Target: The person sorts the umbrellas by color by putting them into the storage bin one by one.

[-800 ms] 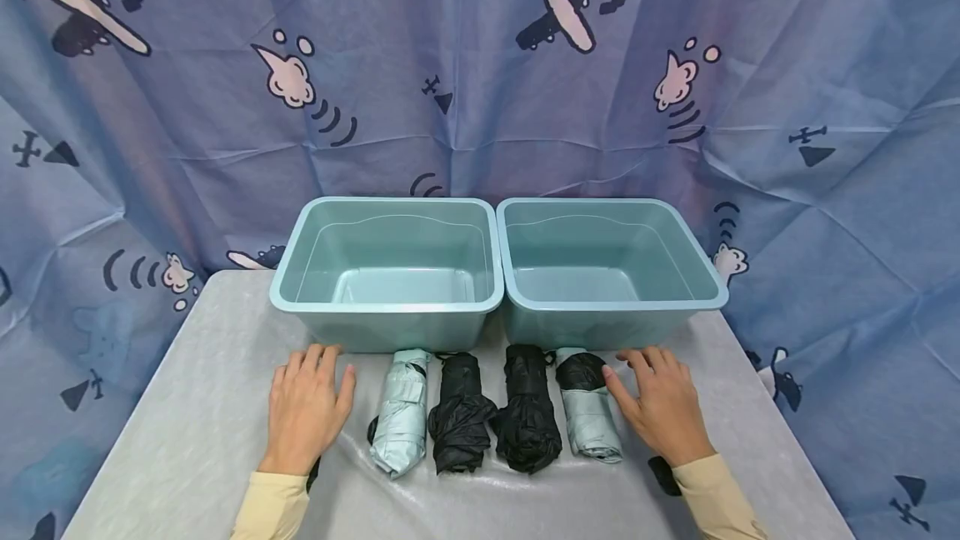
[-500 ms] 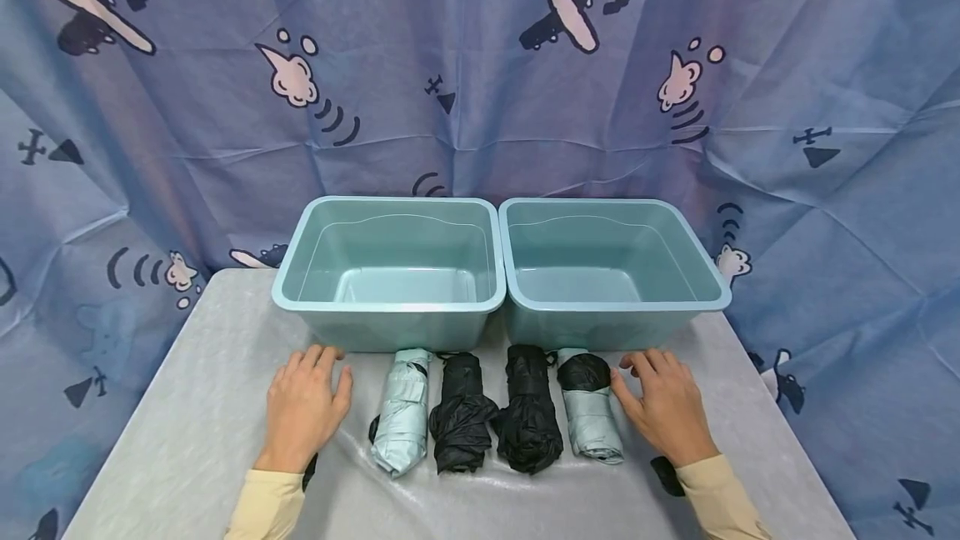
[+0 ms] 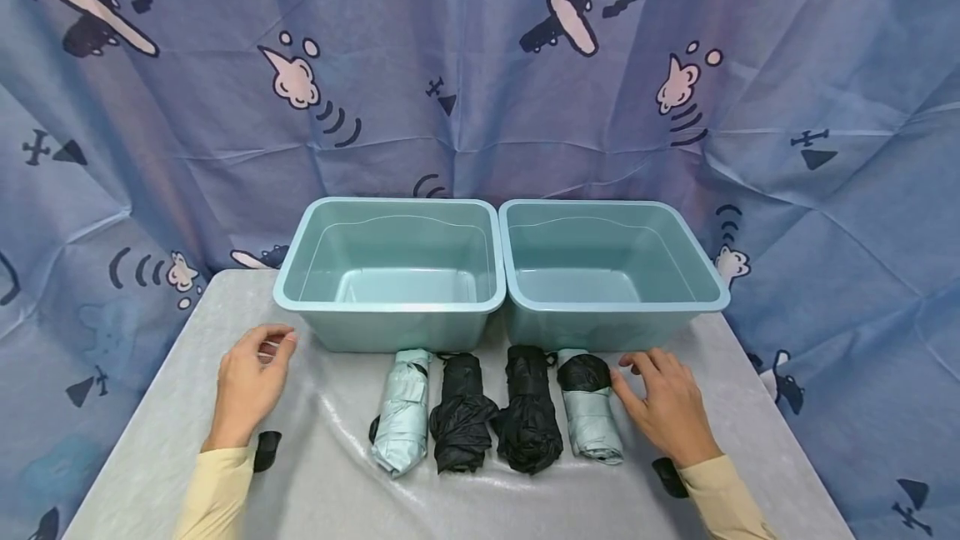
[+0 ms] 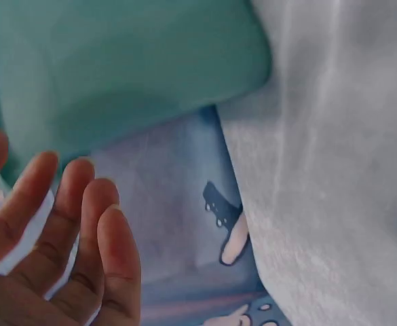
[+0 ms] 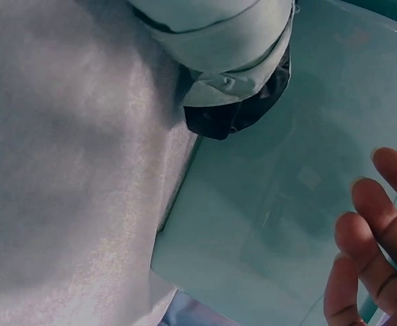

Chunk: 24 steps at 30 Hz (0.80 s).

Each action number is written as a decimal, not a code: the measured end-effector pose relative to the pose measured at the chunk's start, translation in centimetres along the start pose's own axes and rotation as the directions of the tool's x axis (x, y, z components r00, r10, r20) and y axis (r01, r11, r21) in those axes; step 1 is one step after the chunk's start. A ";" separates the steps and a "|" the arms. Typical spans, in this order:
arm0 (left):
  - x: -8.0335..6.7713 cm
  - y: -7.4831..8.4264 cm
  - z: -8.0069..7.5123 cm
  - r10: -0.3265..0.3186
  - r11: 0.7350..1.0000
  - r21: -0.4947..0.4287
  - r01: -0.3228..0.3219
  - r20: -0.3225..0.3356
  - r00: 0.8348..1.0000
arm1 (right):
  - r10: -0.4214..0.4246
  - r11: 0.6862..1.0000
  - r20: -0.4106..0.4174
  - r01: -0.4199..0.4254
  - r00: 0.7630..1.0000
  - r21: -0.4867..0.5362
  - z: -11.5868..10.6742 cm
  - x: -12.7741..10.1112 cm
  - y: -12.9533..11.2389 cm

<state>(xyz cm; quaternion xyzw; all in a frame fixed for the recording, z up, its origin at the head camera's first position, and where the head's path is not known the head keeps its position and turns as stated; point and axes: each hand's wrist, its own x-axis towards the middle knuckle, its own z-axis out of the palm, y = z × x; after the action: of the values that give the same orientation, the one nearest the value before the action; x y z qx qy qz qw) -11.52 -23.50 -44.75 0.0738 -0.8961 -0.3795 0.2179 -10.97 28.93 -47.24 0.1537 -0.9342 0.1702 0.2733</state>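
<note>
Curtain [image 3: 495, 107]: hangs behind everything, probably as a plain backdrop; it closes off the far side, so any reach likely has to come from the front or above
Counter [image 3: 420, 515]: bears the bins and umbrellas; room to slide along the near side and down the left, less at the right, where the right bin's rim comes about to the edge
Left bin [image 3: 408, 327] and right bin [image 3: 600, 327]: upright, mouths up, rims side by side with hardly a gap, set back seemingly to leave the front for the umbrellas; bare floors show inside both
Umbrellas: four, folded, lying in a row with far ends by the bins, perhaps so each can be gripped apart; left pale [image 3: 401, 419], left black [image 3: 461, 432], right black [image 3: 528, 419], right pale [image 3: 592, 419]; the blacks bulge close together, so finger room there looks tight
Left hand [image 3: 246, 394]: fingers loosely bent and parted, holding nothing, left of the left bin and well apart from the umbrellas
Right hand [image 3: 666, 407]: relaxed, half open, gripping nothing; thumb just beside the right pale umbrella, contact unclear
</note>
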 end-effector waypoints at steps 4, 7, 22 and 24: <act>2.5 -0.7 -1.2 -0.141 0.982 -0.128 0.137 -0.027 0.990 | 0.019 1.000 0.013 -0.019 1.000 0.019 0.0 -0.1 0.1; 4.4 -0.9 -1.6 -0.177 0.951 -0.261 0.168 -0.011 0.984 | 0.033 0.999 0.026 -0.033 0.999 0.031 0.1 -0.3 0.0; 9.1 -0.2 0.5 0.025 0.852 -0.490 0.183 0.388 0.921 | 0.075 0.996 0.078 -0.079 0.994 0.044 0.3 -0.6 -0.2; 9.2 -0.3 0.7 0.022 0.821 -0.524 0.228 0.428 0.904 | 0.076 0.996 0.079 -0.080 0.994 0.047 0.3 -0.6 -0.2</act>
<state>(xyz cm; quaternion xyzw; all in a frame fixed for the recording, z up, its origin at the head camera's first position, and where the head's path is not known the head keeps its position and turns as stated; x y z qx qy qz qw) -20.07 -26.00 -42.35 -0.0264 -0.7643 -0.6442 0.0130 -10.58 28.77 -47.74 0.1303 -0.9448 0.1979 0.2265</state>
